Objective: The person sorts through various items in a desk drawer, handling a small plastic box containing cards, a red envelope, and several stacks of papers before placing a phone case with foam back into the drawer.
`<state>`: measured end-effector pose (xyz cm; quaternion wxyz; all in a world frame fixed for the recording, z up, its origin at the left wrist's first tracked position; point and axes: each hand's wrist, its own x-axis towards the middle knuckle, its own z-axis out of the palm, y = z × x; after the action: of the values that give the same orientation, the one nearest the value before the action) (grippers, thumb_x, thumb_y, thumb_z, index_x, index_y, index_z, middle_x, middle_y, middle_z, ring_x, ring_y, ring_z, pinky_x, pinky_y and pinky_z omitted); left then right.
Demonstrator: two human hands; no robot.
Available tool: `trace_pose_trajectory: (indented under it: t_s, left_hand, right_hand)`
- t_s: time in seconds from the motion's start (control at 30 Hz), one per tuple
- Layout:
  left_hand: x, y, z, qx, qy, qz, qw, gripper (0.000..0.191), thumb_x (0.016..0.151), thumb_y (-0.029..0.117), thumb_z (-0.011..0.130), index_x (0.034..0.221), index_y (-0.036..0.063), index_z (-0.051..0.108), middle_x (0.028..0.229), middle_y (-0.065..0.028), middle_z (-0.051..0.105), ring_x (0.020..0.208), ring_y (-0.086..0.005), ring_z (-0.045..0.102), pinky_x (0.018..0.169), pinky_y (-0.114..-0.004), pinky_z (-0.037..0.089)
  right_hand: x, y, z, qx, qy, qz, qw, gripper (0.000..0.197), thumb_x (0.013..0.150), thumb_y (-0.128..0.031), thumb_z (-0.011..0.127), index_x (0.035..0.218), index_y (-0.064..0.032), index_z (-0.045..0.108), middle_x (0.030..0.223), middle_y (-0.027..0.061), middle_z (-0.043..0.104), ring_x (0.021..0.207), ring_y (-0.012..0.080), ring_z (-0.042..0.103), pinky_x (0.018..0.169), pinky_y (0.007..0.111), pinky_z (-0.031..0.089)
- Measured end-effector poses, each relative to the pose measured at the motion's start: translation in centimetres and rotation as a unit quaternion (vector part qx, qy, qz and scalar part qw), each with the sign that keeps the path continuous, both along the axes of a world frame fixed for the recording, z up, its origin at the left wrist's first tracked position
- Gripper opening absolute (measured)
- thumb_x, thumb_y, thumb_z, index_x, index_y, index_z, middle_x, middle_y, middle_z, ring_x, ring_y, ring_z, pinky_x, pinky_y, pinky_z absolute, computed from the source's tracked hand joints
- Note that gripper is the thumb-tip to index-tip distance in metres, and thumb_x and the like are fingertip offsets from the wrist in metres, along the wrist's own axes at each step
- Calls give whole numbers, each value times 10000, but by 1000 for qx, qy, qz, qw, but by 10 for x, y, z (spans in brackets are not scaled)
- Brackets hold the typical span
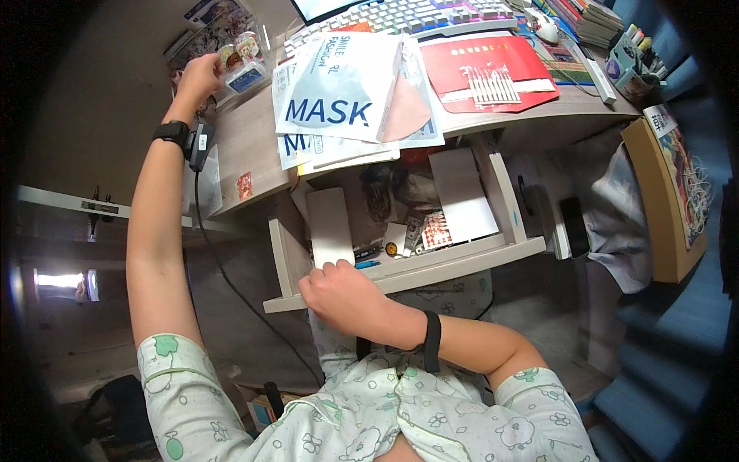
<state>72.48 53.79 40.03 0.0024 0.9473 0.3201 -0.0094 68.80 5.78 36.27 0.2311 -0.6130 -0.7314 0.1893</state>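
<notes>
My left hand [200, 78] is at the desk's left end, beside a clear plastic box [247, 76] of small items; its fingers are curled, and whether they hold anything is hidden. My right hand [340, 291] rests with bent fingers on the front edge of an open wooden drawer [462, 263], by the near end of a white box [330, 225]. In the drawer lie a blue pen [367, 264], a grey-white flat box [463, 196] and several small things. Mask packets [335, 86] lie stacked on the desk behind the drawer, a pink piece [407, 110] at their right.
A red folder [462, 63] with a row of cotton swabs [493, 85], a keyboard [415, 17] and a mouse [542, 26] are on the desk. A cable [225, 271] hangs from the left wrist device. At right stand a pen holder [635, 63] and a cardboard box [652, 202].
</notes>
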Motion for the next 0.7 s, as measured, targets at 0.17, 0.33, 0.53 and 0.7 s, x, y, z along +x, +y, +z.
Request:
trace_pose_trajectory:
  t_s: [0.17, 0.33, 0.53, 0.7]
  left_hand:
    - [-18, 6, 21, 183, 72, 35, 980, 374, 685, 66, 790, 1015, 91, 617, 995, -145, 699, 986, -383, 661, 792, -466, 528]
    - [-26, -130, 95, 111, -91, -78, 987, 191, 870, 117, 703, 1058, 109, 667, 931, -89, 695, 855, -250, 679, 699, -368, 539]
    - [-46, -317, 53, -248, 64, -169, 952, 254, 822, 187, 797, 1011, 48, 702, 863, -77, 684, 754, -153, 653, 646, -304, 534]
    - [-65, -311, -52, -108, 224, -180, 952, 625, 648, 246, 875, 1174, -5, 652, 1138, -226, 657, 1092, -360, 638, 938, -431, 521]
  right_hand:
    - [-9, -2, 4, -15, 5, 22, 1000, 216, 706, -170, 733, 823, -39, 607, 755, 84, 645, 707, 237, 660, 619, 349, 492]
    - [-25, -13, -7, -15, 8, 12, 1000, 199, 720, -131, 706, 865, -19, 628, 798, 117, 661, 740, 261, 675, 658, 375, 546]
    - [-32, -35, -42, 7, -9, -14, 1000, 183, 759, -114, 671, 897, -5, 619, 822, 129, 661, 759, 276, 678, 656, 378, 559]
    - [-44, -37, -58, 21, -55, 19, 998, 223, 759, -144, 689, 919, -6, 616, 834, 122, 648, 788, 272, 662, 681, 373, 548]
